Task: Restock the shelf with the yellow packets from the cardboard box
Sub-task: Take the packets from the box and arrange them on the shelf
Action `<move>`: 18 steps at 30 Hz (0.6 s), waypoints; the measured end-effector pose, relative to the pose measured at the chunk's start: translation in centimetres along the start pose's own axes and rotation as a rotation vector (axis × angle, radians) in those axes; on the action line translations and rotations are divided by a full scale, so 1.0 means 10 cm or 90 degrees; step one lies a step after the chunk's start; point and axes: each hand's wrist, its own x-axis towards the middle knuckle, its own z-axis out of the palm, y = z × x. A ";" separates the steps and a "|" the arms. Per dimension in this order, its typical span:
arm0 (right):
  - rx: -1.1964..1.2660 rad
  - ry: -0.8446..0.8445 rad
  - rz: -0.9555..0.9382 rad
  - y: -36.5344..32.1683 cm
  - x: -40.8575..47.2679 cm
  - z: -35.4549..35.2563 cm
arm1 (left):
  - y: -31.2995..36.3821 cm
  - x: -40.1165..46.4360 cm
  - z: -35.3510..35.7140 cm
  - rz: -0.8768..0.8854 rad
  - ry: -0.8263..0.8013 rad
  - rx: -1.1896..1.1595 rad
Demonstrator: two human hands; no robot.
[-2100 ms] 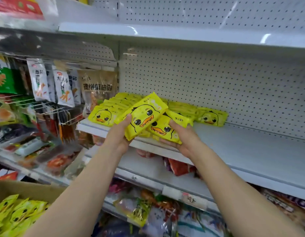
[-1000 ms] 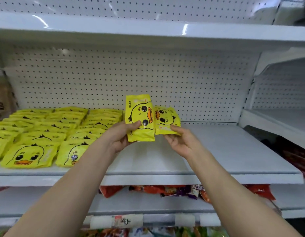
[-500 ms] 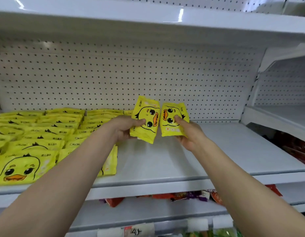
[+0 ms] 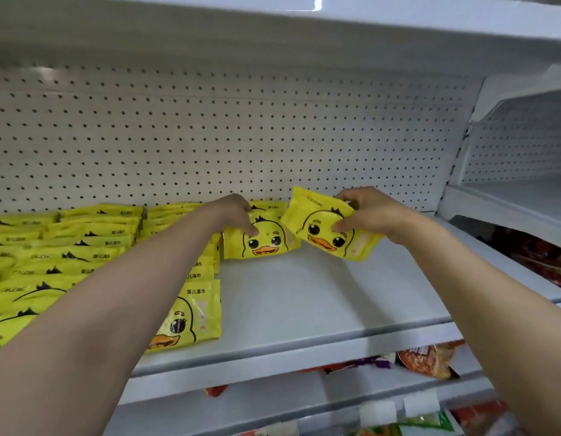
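Both hands reach to the back of the white shelf (image 4: 320,297). My left hand (image 4: 233,215) grips the top of a yellow duck packet (image 4: 266,240) that stands on the shelf against the pegboard, beside the rows. My right hand (image 4: 370,212) pinches a second yellow duck packet (image 4: 323,231), held tilted just above the shelf, right of the first. Rows of the same yellow packets (image 4: 84,243) lie overlapping on the left half of the shelf. The cardboard box is out of view.
A white pegboard wall (image 4: 241,136) backs the shelf and another shelf (image 4: 273,29) hangs close above. The right half of the shelf board is bare. Red and orange snack bags (image 4: 427,360) sit on the shelf below. A neighbouring shelf unit (image 4: 518,196) stands at right.
Both hands have pushed deeper toward the pegboard and lowered. The left packet now stands on the shelf next to the rows; the right packet has turned to face me, tilted.
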 end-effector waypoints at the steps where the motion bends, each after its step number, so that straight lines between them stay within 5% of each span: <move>1: -0.051 -0.022 -0.002 -0.01 0.01 -0.01 | -0.02 0.05 0.01 0.006 0.009 0.015; 18: -0.071 -0.038 0.040 0.20 0.23 0.12 | -0.40 0.58 0.16 0.098 0.115 0.080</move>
